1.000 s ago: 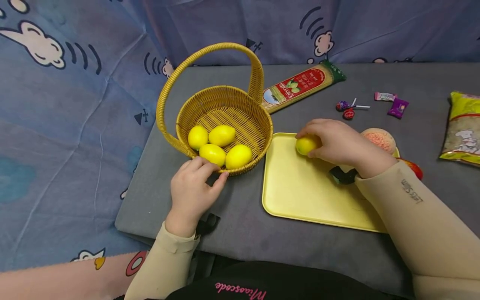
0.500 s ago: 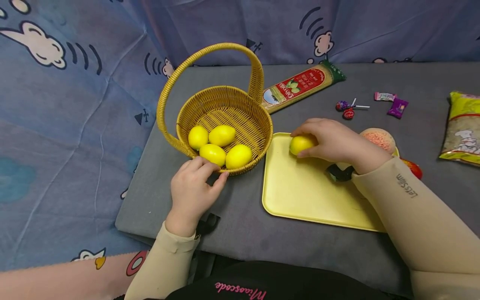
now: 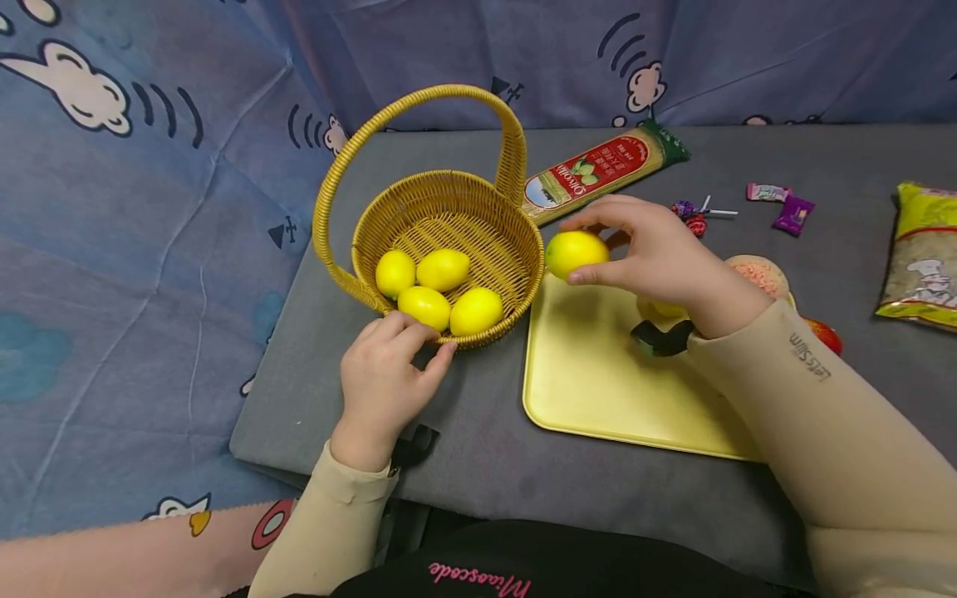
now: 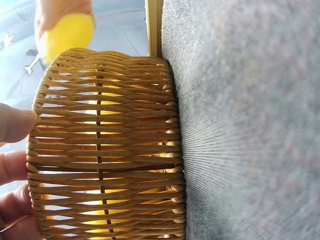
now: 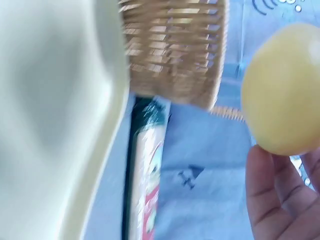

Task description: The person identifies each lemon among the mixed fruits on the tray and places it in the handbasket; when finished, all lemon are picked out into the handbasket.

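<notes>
My right hand (image 3: 658,257) grips a yellow lemon (image 3: 576,252) in its fingertips, lifted above the left end of the yellow tray (image 3: 598,382), just right of the basket rim. The same lemon (image 5: 282,90) fills the upper right of the right wrist view, fingers (image 5: 272,200) under it. The woven basket (image 3: 516,216) with a tall handle holds several lemons (image 3: 441,291). My left hand (image 3: 389,374) rests at the basket's near rim, fingers curled on the weave. In the left wrist view the basket wall (image 4: 105,150) is close, fingertips (image 4: 15,125) touching it.
A long pasta packet (image 3: 606,170) lies behind the tray. Lollipops (image 3: 691,216) and candy wrappers (image 3: 781,203) sit further right. A pink round fruit (image 3: 758,278), a red fruit (image 3: 822,332) and a yellow-green bag (image 3: 923,257) lie at the right. Grey tabletop edge (image 3: 247,448) runs near me.
My right hand has picked the lemon up off the tray and carried it left and upward toward the basket. The left hand stays at the basket rim.
</notes>
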Motion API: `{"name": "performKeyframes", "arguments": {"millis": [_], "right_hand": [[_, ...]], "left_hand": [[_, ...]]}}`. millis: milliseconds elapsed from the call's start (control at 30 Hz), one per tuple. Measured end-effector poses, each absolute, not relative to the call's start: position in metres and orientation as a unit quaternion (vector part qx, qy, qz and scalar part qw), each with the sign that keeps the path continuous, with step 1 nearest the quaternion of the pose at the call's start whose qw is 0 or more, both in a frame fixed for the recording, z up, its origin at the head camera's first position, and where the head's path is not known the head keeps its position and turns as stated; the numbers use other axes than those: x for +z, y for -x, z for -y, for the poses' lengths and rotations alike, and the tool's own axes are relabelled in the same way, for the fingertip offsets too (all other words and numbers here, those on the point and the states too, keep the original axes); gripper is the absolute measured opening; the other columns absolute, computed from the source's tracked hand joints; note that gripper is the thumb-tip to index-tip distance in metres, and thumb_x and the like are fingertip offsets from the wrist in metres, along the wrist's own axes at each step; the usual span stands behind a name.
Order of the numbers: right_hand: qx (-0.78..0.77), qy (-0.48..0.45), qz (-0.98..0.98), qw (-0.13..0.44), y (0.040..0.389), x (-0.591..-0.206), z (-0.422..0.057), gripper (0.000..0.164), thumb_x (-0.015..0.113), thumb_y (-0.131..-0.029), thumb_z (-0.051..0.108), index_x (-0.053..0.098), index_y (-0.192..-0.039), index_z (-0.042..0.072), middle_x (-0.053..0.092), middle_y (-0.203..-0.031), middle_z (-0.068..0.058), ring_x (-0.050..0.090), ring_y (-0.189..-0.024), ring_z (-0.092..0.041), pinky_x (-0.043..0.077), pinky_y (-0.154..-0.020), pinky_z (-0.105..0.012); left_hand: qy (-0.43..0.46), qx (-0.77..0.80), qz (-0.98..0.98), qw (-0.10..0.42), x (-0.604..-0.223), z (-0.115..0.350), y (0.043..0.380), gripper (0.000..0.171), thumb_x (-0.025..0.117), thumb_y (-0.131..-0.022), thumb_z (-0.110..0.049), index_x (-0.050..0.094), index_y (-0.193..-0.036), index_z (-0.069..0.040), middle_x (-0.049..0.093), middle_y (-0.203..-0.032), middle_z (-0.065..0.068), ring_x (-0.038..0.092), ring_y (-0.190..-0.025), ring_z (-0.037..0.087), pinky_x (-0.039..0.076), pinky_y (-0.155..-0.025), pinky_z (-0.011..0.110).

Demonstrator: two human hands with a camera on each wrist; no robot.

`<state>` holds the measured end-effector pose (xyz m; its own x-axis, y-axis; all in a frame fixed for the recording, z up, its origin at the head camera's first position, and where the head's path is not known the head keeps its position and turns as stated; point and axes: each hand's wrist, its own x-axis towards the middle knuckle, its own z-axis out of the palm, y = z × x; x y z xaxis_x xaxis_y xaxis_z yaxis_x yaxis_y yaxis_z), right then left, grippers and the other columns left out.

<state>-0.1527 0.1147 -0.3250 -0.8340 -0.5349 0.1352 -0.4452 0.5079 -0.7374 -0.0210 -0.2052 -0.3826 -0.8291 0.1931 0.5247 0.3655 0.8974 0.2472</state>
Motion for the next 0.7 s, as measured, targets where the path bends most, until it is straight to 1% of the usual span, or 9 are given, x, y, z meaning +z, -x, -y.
{"name": "performKeyframes", "arguments": {"millis": [67,167,300,367,500,600,700], "right_hand": [[-0.417,0.289,-0.860,0.055,0.154,-0.321,-0.106,0.052,0.087,-0.080,0.031,0.070,-0.127,0.019,0.066,-0.122,0.008,0.052,-0.106,-0.007,0.048,-0.088,-0.022],[-0.420,0.306,-0.852,0.059,0.156,-0.318,-0.091,0.054,0.087,-0.079,0.030,0.070,-0.129,0.019,0.065,-0.128,0.009,0.055,-0.112,-0.008,0.050,-0.091,-0.028],[-0.414,0.337,-0.843,0.075,0.162,-0.318,-0.069,0.054,0.088,-0.079,0.028,0.069,-0.129,0.018,0.064,-0.130,0.008,0.057,-0.115,-0.010,0.052,-0.094,-0.036],[-0.403,0.353,-0.840,0.084,0.165,-0.319,-0.058,0.053,0.087,-0.080,0.029,0.069,-0.129,0.018,0.064,-0.129,0.007,0.057,-0.112,-0.012,0.051,-0.093,-0.037],[-0.350,0.391,-0.847,0.088,0.170,-0.326,-0.040,0.051,0.086,-0.082,0.031,0.069,-0.129,0.019,0.064,-0.128,0.004,0.057,-0.114,-0.016,0.047,-0.096,-0.038],[-0.307,0.412,-0.853,0.093,0.171,-0.330,-0.034,0.048,0.086,-0.082,0.028,0.070,-0.127,0.018,0.065,-0.125,0.001,0.057,-0.116,-0.018,0.044,-0.102,-0.039],[-0.279,0.417,-0.858,0.106,0.171,-0.332,-0.032,0.047,0.087,-0.081,0.026,0.071,-0.124,0.015,0.066,-0.124,0.000,0.059,-0.113,-0.019,0.045,-0.102,-0.040]], "left_hand": [[0.148,-0.169,0.941,0.252,-0.383,0.206,0.021,0.019,0.075,-0.089,-0.036,0.075,-0.087,-0.017,0.066,-0.088,0.001,0.059,-0.075,0.022,0.052,-0.069,0.036],[0.148,-0.167,0.942,0.252,-0.383,0.206,0.021,0.019,0.075,-0.089,-0.036,0.074,-0.087,-0.017,0.065,-0.087,0.001,0.059,-0.075,0.022,0.052,-0.069,0.036],[0.149,-0.168,0.941,0.253,-0.382,0.207,0.022,0.019,0.074,-0.089,-0.036,0.075,-0.087,-0.017,0.065,-0.088,0.001,0.059,-0.075,0.023,0.052,-0.070,0.037],[0.149,-0.168,0.941,0.253,-0.382,0.207,0.021,0.019,0.075,-0.089,-0.036,0.075,-0.087,-0.017,0.065,-0.088,0.001,0.059,-0.075,0.023,0.052,-0.069,0.037],[0.148,-0.166,0.942,0.252,-0.382,0.208,0.021,0.020,0.075,-0.089,-0.036,0.075,-0.087,-0.017,0.065,-0.087,0.001,0.059,-0.074,0.023,0.052,-0.069,0.037],[0.151,-0.165,0.941,0.252,-0.383,0.208,0.021,0.020,0.075,-0.089,-0.037,0.075,-0.087,-0.016,0.065,-0.087,0.001,0.059,-0.074,0.023,0.052,-0.069,0.036],[0.155,-0.167,0.940,0.254,-0.383,0.209,0.022,0.021,0.075,-0.089,-0.037,0.075,-0.087,-0.016,0.065,-0.087,0.001,0.058,-0.074,0.022,0.052,-0.069,0.036]]}}
